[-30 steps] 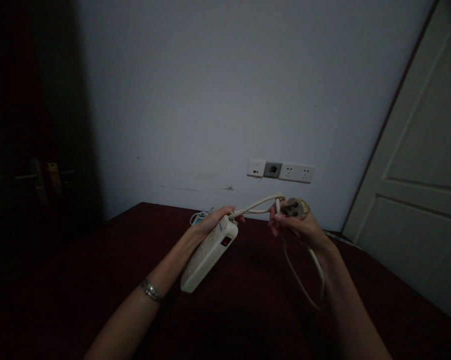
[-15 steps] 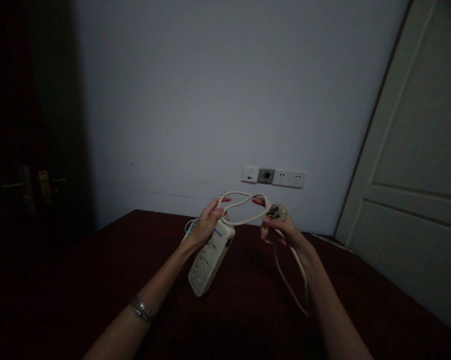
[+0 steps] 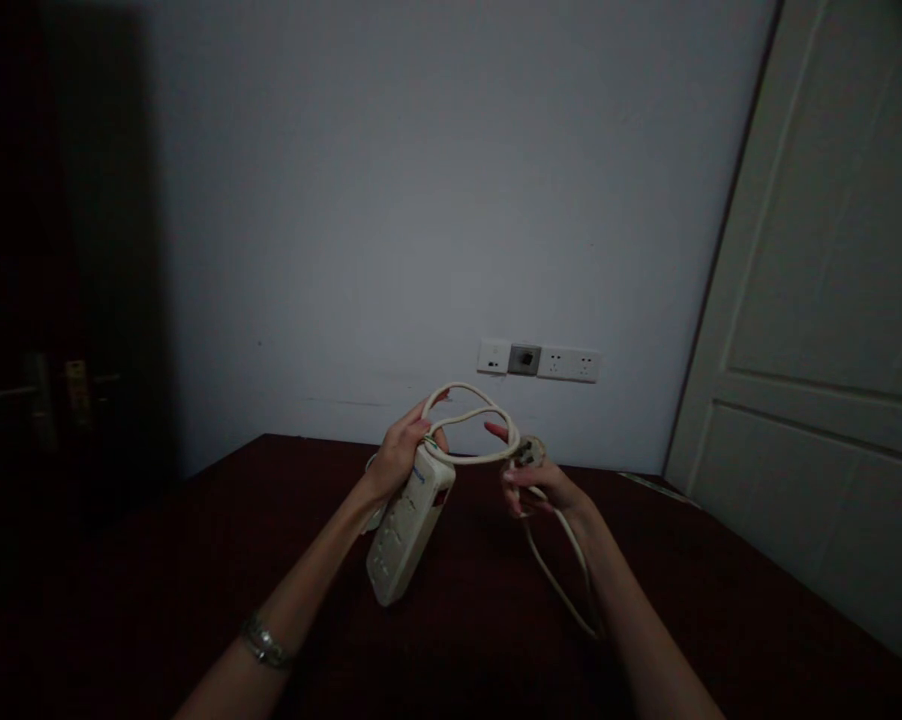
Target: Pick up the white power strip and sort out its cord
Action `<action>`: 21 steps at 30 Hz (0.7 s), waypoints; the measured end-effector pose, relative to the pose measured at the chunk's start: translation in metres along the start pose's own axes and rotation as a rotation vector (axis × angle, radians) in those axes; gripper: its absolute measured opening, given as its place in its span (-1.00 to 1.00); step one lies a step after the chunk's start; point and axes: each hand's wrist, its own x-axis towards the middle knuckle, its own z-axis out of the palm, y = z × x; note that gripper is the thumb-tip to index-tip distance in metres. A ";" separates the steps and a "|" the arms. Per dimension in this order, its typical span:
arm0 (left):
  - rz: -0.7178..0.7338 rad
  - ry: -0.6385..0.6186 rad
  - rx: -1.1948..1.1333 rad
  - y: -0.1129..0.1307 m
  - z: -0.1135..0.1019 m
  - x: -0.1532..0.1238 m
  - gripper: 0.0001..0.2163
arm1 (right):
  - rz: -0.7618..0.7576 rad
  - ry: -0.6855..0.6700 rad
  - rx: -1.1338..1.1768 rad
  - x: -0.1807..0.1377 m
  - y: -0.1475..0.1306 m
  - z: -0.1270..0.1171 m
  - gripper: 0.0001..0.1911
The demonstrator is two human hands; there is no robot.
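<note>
A white power strip [image 3: 410, 525] hangs tilted above the dark red table, its upper end gripped by my left hand [image 3: 397, 455]. The white cord [image 3: 466, 461] loops from that end across to my right hand [image 3: 537, 487]. My right hand is closed around the cord, with the plug [image 3: 530, 452] at its fingers and the prongs pointing left. More cord hangs in a slack loop below my right wrist. Part of a small light-coloured thing shows behind my left hand; I cannot make out what it is.
The dark red table [image 3: 481, 620] reaches back to a pale wall [image 3: 391, 200]. Wall sockets [image 3: 569, 364] sit low on it, beside a grey outlet plate [image 3: 524, 360]. A pale panelled door [image 3: 818, 330] stands at right. At the dark left side there is a door handle [image 3: 77, 392].
The view has shifted slightly. Both hands, with the power strip and plug, appear a little further left and lower. Both hands keep their hold, and the cord loop has changed shape slightly.
</note>
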 end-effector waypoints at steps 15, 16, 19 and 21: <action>-0.097 -0.190 -0.090 0.007 -0.003 -0.004 -0.41 | -0.155 0.382 0.122 -0.012 -0.006 -0.030 -0.63; -0.118 -0.203 -0.084 0.003 -0.003 -0.004 -0.41 | -0.171 0.411 0.130 -0.014 -0.010 -0.030 -0.62; -0.137 -0.210 -0.037 -0.010 -0.003 -0.002 -0.44 | -0.208 0.460 0.130 -0.018 -0.020 -0.030 -0.64; -0.111 -0.203 0.036 -0.016 -0.003 0.000 -0.52 | -0.236 0.469 0.111 -0.021 -0.023 -0.030 -0.65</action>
